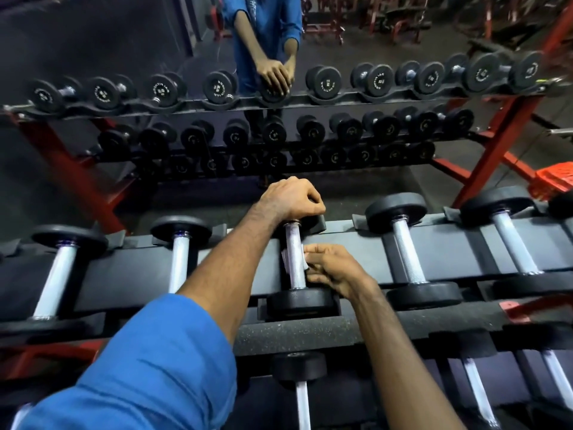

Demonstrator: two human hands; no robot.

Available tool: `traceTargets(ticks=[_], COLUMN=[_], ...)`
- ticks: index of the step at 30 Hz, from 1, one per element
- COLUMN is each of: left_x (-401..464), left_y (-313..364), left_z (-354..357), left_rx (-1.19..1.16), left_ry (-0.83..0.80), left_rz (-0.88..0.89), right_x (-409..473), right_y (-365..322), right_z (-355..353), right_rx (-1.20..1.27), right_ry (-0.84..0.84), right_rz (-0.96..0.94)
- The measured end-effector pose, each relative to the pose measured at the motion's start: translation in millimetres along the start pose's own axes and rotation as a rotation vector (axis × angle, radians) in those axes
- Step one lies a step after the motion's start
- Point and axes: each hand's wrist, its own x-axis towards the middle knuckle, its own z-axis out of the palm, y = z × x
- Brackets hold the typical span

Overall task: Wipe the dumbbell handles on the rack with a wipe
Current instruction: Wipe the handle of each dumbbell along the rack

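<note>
A person in a blue sleeve (148,367) leans over a dumbbell rack (310,333) in a gym, both bare hands on the middle dumbbell (299,301) of the top tier. The left hand (291,200) is curled over the far head of that dumbbell, gripping it where it sits in its cradle. The right hand (333,270) pinches a small white wipe (286,259) against the knurled steel handle (294,249), fingers and thumb closed on the cloth at roughly mid-length of the bar, with the wipe showing on both sides of the handle. The near head of the dumbbell rests in the front cradle, just below the right wrist.

Other dumbbells lie side by side along the same tier, two to the left (179,262) and two to the right (406,249), each well apart from its neighbour, handles pointing away from the person. A lower tier with more dumbbells (299,367) shows beneath the arms. Beyond the rack a mirror (93,41) reflects the row of black dumbbell heads, the red rack frame (71,172) and the person's blue shirt and hands. An orange crate (555,178) sits on the floor at the far right.
</note>
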Motion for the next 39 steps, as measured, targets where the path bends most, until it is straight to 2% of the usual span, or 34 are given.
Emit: traceTargets(ticks=[4, 8, 10, 14, 18, 20, 26, 31, 36, 39], left_x=[1.4, 2.9, 2.4, 1.4, 0.6, 1.4, 0.8, 1.6, 0.7, 4.2], left_y=[0.0, -1.8, -1.1, 0.6, -0.3, -0.3, 1.0, -1.4, 1.4, -2.9], left_z=[-0.1, 0.3, 0.4, 0.2, 2.5, 1.6, 1.6, 1.6, 1.2, 4.2], left_rx=[-0.002, -0.006, 0.000, -0.004, -0.001, -0.002, -0.006, -0.020, -0.024, -0.032], left_ry=[-0.003, -0.007, -0.006, -0.006, -0.004, 0.004, 0.012, 0.000, -0.003, 0.001], left_rz=[-0.008, -0.008, -0.004, -0.007, -0.004, -0.001, -0.004, -0.012, -0.014, -0.021], right_x=[26.1, 8.9, 9.9, 29.7, 7.3, -4.2, 6.1, -23.1, -9.5, -14.3], right_y=[-10.8, 17.4, 14.6, -19.5, -6.8, 7.7, -9.5, 12.6, -9.1, -14.4], right_z=[5.2, -10.5, -11.1, 2.5, -2.0, -9.3, -3.5, 2.4, 21.1, 27.2], right_rx=[0.101, 0.005, 0.055, 0.173, -0.044, -0.072, -0.024, -0.289, -0.531, -0.693], right_ry=[0.004, -0.125, -0.157, -0.040, -0.073, -0.102, 0.120, 0.167, 0.406, 0.436], right_rz=[0.019, 0.113, 0.108, 0.024, 0.025, 0.043, -0.176, -0.248, -0.336, -0.329])
